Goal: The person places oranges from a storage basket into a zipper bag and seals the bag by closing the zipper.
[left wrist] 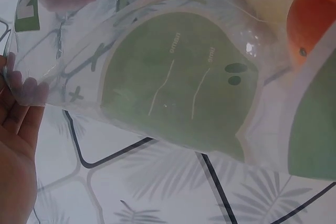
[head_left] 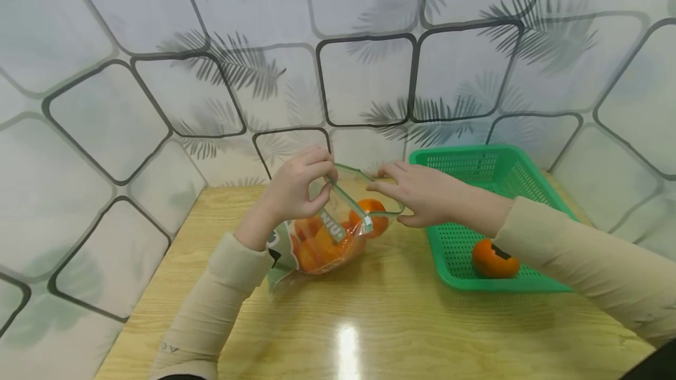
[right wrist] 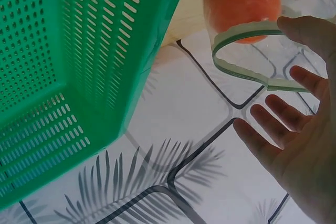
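A clear zip bag (head_left: 333, 228) with a green-edged mouth and printed panels lies on the table, with several oranges (head_left: 322, 248) inside. My left hand (head_left: 298, 186) pinches the left side of its rim. In the left wrist view, the fingers hold the plastic beside a green printed shape (left wrist: 178, 82). My right hand (head_left: 425, 192) is at the right side of the open mouth, fingers spread. In the right wrist view its thumb touches the green zip strip (right wrist: 236, 69), and the other fingers are apart with nothing in them. One orange (head_left: 369, 216) shows just below the mouth.
A green perforated basket (head_left: 443, 263) stands on the right of the wooden table (head_left: 327, 315), partly under my right forearm. In it lies an orange (head_left: 493, 260) with a dark patch. A patterned wall covering (head_left: 369, 84) closes off the back and sides.
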Demonstrator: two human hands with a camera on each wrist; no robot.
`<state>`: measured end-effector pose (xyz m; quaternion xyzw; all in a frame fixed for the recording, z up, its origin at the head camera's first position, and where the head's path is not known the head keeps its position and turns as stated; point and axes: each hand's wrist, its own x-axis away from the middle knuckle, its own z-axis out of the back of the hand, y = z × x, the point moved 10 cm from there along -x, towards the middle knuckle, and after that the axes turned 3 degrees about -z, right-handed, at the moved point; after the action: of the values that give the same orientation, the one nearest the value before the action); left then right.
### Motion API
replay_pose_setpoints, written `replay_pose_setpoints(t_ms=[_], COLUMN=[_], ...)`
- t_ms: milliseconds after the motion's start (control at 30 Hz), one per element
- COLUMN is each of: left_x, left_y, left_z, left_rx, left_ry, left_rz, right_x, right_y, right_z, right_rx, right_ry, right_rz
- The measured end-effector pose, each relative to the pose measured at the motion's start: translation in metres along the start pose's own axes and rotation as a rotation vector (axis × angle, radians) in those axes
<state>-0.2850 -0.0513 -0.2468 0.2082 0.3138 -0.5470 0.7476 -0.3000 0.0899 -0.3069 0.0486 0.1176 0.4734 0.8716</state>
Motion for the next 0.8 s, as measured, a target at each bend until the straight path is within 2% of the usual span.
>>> replay_pose_setpoints(t_ms=[400, 567, 800], left_x=[-0.001, -0.001, 0.001], left_y=[0.002, 0.001, 0.001], left_z=[0.001, -0.001, -0.003], left_rx=[-0.020, -0.023, -0.032], left_ry=[-0.006, -0.011, -0.002], left_rz=[0.010, 0.011, 0.008], right_x=[0.017, 0.028, 0.045], right_y=[0.011, 0.013, 0.022], right_z=[-0.003, -0.003, -0.005], right_rx=[0.006, 0.021, 0.022], right_ry=[-0.053, -0.062, -0.098], right_rz=[-0.056, -0.053, -0.097])
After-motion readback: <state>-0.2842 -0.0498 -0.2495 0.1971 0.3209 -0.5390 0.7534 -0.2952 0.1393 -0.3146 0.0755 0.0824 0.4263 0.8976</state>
